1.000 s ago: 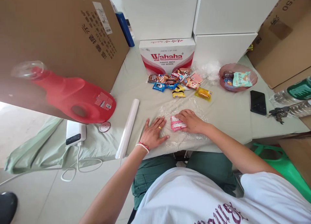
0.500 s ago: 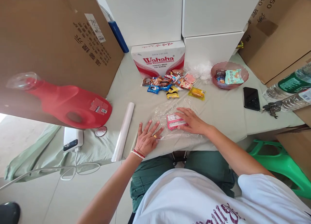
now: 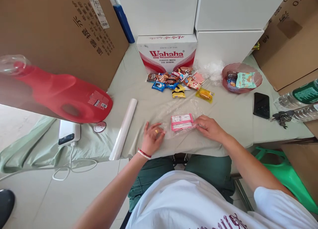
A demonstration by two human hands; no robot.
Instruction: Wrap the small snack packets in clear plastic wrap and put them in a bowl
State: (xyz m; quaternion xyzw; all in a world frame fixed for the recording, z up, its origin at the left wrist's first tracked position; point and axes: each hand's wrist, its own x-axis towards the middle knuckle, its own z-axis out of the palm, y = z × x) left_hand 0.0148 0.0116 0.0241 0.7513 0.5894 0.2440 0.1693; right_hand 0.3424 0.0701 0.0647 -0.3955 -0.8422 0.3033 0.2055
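Note:
A pink packet with white printed labels (image 3: 182,122) lies on a sheet of clear plastic film (image 3: 171,133) near the table's front edge. Left of it, my left hand (image 3: 152,136) is closed, thumb and fingers pinching the film's left edge. My right hand (image 3: 210,128) is closed too, its fingertips pinching film just beside the packet's right end. A roll of clear wrap (image 3: 124,129) lies to the left of my left hand.
Behind are a pile of wrapped snacks (image 3: 171,79), a Wahaha carton (image 3: 167,52) and a pink glass bowl (image 3: 225,81). To the right lie a phone (image 3: 261,105), keys (image 3: 283,118) and plastic bottles (image 3: 304,93). A red jug (image 3: 72,96) and power bank (image 3: 69,133) are left.
My right hand has come off the packet's top and moved right to the film. My left hand, flat before, has curled its fingers onto the film. The view has shifted slightly.

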